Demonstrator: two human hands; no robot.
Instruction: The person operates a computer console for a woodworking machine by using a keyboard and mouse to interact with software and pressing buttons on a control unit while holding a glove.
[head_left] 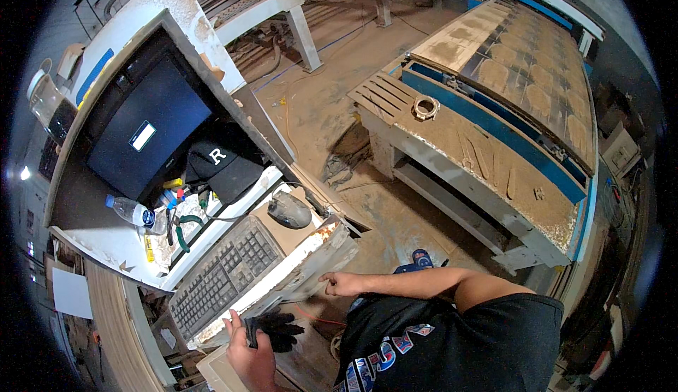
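My left hand point(252, 361) is at the lower edge, just below the keyboard point(229, 272), with its fingers closed on a dark glove point(281, 330). The glove's black fingers spread out to the right of the hand. My right hand point(342, 284) hovers by the front corner of the white, chipped desk point(304, 273). Its index finger is stretched out toward the desk, the other fingers are loosely curled, and nothing shows in it. Above the desk corner lies a dusty mouse point(289, 210), beside the keyboard.
A monitor point(148, 127) stands in a dusty cabinet, with a black cap point(224, 164), a water bottle point(130, 212) and green-handled pliers point(182, 235) below it. To the right is a sawdust-covered machine bed point(522, 60), with wrenches point(494, 166) and a metal ring nut point(425, 108) on its front ledge.
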